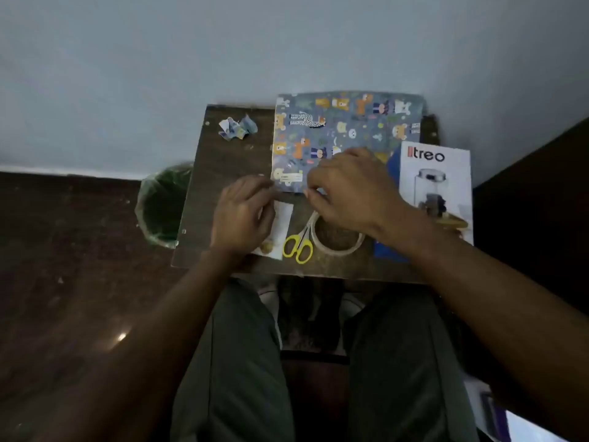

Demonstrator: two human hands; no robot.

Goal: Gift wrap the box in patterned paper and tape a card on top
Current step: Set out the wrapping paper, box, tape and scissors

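A folded sheet of blue patterned paper (pixel 338 129) with cartoon animals lies at the back of the small dark table (pixel 229 154). The white and blue "treo" box (pixel 436 180) lies at the right edge. My left hand (pixel 242 215) has its fingers curled at the paper's near left corner and covers part of a white card (pixel 282 224). My right hand (pixel 353 186) pinches the paper's near edge. Yellow-handled scissors (pixel 299 244) and a clear tape roll (pixel 338 244) lie just below my hands.
Crumpled paper scraps (pixel 237 128) sit at the table's back left. A bin with a green liner (pixel 162 205) stands on the floor to the left. A pale wall runs behind the table; my knees are under its near edge.
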